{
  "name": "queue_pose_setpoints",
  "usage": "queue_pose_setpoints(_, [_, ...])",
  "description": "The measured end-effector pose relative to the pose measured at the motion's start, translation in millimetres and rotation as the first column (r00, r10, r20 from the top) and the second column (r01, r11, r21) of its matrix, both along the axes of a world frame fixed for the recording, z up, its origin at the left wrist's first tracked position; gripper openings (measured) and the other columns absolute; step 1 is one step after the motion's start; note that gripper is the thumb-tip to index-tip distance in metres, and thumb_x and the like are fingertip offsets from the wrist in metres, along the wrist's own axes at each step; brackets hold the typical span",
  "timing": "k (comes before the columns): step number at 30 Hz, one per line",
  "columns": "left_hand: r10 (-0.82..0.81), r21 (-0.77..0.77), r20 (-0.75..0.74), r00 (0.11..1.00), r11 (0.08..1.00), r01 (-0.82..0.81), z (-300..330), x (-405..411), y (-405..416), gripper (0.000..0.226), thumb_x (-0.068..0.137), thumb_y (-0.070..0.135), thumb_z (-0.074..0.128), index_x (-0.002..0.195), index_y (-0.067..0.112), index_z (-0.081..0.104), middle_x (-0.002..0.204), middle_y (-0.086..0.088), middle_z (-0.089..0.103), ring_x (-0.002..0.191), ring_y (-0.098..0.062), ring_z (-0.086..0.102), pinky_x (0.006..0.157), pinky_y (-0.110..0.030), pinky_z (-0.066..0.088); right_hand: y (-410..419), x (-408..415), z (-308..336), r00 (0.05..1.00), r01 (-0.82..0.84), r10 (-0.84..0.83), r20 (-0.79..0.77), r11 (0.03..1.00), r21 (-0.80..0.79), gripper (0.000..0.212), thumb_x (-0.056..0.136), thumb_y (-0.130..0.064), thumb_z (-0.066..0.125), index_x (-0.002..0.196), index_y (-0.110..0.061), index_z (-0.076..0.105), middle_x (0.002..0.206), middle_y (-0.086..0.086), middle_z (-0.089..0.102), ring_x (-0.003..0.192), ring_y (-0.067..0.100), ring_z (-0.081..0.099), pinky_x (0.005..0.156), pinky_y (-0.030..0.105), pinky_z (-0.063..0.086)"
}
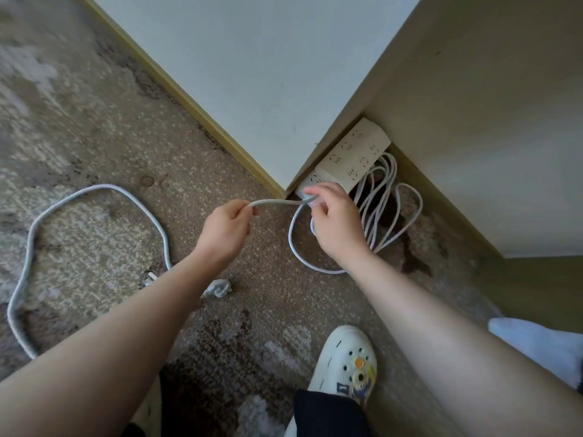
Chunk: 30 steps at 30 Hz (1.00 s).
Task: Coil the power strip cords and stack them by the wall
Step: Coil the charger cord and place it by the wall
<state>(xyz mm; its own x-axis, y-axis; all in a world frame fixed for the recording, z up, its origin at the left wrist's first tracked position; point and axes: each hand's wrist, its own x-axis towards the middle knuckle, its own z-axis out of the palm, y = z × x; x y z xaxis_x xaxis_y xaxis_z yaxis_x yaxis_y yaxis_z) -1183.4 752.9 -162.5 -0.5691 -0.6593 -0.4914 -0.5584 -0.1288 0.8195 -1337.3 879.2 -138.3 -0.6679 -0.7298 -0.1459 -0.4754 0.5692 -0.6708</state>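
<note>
A white power strip (353, 156) lies on the carpet against the wall corner, with several loops of its thin white cord (385, 197) coiled beside it. A second, thicker white cord (94, 197) runs in a wide loop across the carpet at left, its plug (219, 288) lying near my left forearm. My left hand (227, 228) pinches this cord, and a short stretch of it runs taut to my right hand (337, 222), which grips it just in front of the strip's near end. One loop (295, 247) hangs below my right hand onto the floor.
A white wall panel (252, 74) with a yellow-edged baseboard (176, 89) meets a beige wall (473, 121) at the corner. My white clog (347, 364) stands on the patterned carpet at bottom centre. A white socked foot (536, 342) is at the right edge.
</note>
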Motion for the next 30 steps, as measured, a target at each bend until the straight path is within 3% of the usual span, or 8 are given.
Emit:
queue_pose_setpoints(4, [-0.184, -0.049, 0.033, 0.982, 0.981, 0.185, 23, -6, -3, 0.025, 0.099, 0.021, 0.044, 0.087, 0.02, 0.066, 0.063, 0.005, 0.054, 0.05, -0.011, 0.044, 0.045, -0.023, 0.033, -18, 18, 17, 0.933, -0.333, 0.314, 0.174, 0.938, 0.097, 0.046, 0.1, -0.006, 0.048, 0.142, -0.025, 0.052, 0.147, -0.01, 0.047, 0.121, 0.0, 0.045, 0.103, 0.019, 0.036])
queue_pose_setpoints(6, [-0.213, -0.019, 0.019, 0.977, 0.977, 0.213, 32, -7, 0, 0.025, 0.097, 0.015, 0.044, 0.083, 0.016, 0.064, 0.062, 0.002, 0.052, 0.054, -0.015, 0.045, 0.049, -0.026, 0.035, -27, 18, 18, 0.899, -0.425, 0.394, 0.192, 0.891, 0.163, 0.038, 0.101, -0.014, 0.051, 0.138, -0.023, 0.057, 0.135, -0.006, 0.056, 0.111, 0.004, 0.049, 0.091, 0.02, 0.037])
queue_pose_setpoints(9, [-0.212, 0.003, 0.044, 0.976, 0.977, 0.212, 38, 5, -1, 0.021, 0.095, 0.011, 0.044, 0.091, 0.009, 0.065, 0.065, -0.001, 0.054, 0.06, -0.019, 0.049, 0.057, -0.031, 0.04, -38, 15, 19, 0.916, -0.401, 0.387, 0.105, 0.899, 0.175, 0.023, 0.103, -0.022, 0.051, 0.114, -0.016, 0.07, 0.104, -0.002, 0.062, 0.093, 0.013, 0.055, 0.077, 0.027, 0.04])
queue_pose_setpoints(13, [-0.368, -0.095, 0.249, 0.896, 0.911, 0.401, 44, 55, -22, 0.025, 0.1, 0.026, 0.046, 0.09, 0.012, 0.065, 0.069, 0.002, 0.054, 0.066, -0.018, 0.052, 0.063, -0.031, 0.04, -54, 6, 22, 0.971, -0.237, 0.234, 0.039, 0.961, 0.14, 0.022, 0.104, -0.021, 0.046, 0.093, -0.012, 0.062, 0.087, -0.001, 0.057, 0.079, 0.02, 0.055, 0.066, 0.035, 0.039])
queue_pose_setpoints(18, [-0.357, -0.187, 0.45, 0.819, 0.859, 0.477, 66, 136, -64, 0.03, 0.101, 0.026, 0.044, 0.075, 0.019, 0.058, 0.069, 0.002, 0.056, 0.074, -0.025, 0.056, 0.068, -0.032, 0.04, -54, 20, 29, 0.954, -0.286, 0.299, -0.002, 0.915, 0.285, 0.021, 0.106, -0.022, 0.039, 0.094, -0.016, 0.056, 0.094, 0.0, 0.056, 0.087, 0.025, 0.056, 0.068, 0.038, 0.042])
queue_pose_setpoints(21, [-0.262, -0.216, 0.35, 0.899, 0.911, 0.35, 92, 130, -68, 0.031, 0.1, 0.028, 0.046, 0.074, 0.02, 0.061, 0.073, -0.004, 0.06, 0.072, -0.025, 0.057, 0.068, -0.034, 0.043, -56, 33, 42, 0.919, -0.302, 0.373, -0.128, 0.875, 0.378, 0.023, 0.102, -0.036, 0.046, 0.115, -0.023, 0.059, 0.113, -0.002, 0.063, 0.107, 0.025, 0.053, 0.088, 0.043, 0.044])
queue_pose_setpoints(25, [-0.264, -0.214, 0.182, 0.947, 0.929, 0.301, 132, 93, -64, 0.024, 0.098, 0.027, 0.05, 0.084, 0.016, 0.066, 0.064, 0.003, 0.048, 0.054, -0.012, 0.041, 0.053, -0.028, 0.033, -73, 35, 77, 0.822, -0.453, 0.506, -0.262, 0.859, 0.238, 0.045, 0.097, -0.053, 0.047, 0.131, -0.025, 0.056, 0.129, -0.002, 0.061, 0.121, 0.024, 0.047, 0.102, 0.043, 0.034])
queue_pose_setpoints(30, [-0.271, -0.281, 0.16, 0.949, 0.909, 0.307, 154, 86, -61, 0.02, 0.098, 0.025, 0.051, 0.086, 0.019, 0.066, 0.056, 0.009, 0.044, 0.044, -0.005, 0.034, 0.045, -0.023, 0.03, -81, 34, 95, 0.786, -0.563, 0.584, -0.203, 0.812, 0.155, 0.019, 0.103, -0.035, 0.046, 0.089, -0.024, 0.052, 0.085, -0.01, 0.046, 0.088, 0.017, 0.045, 0.074, 0.032, 0.033])
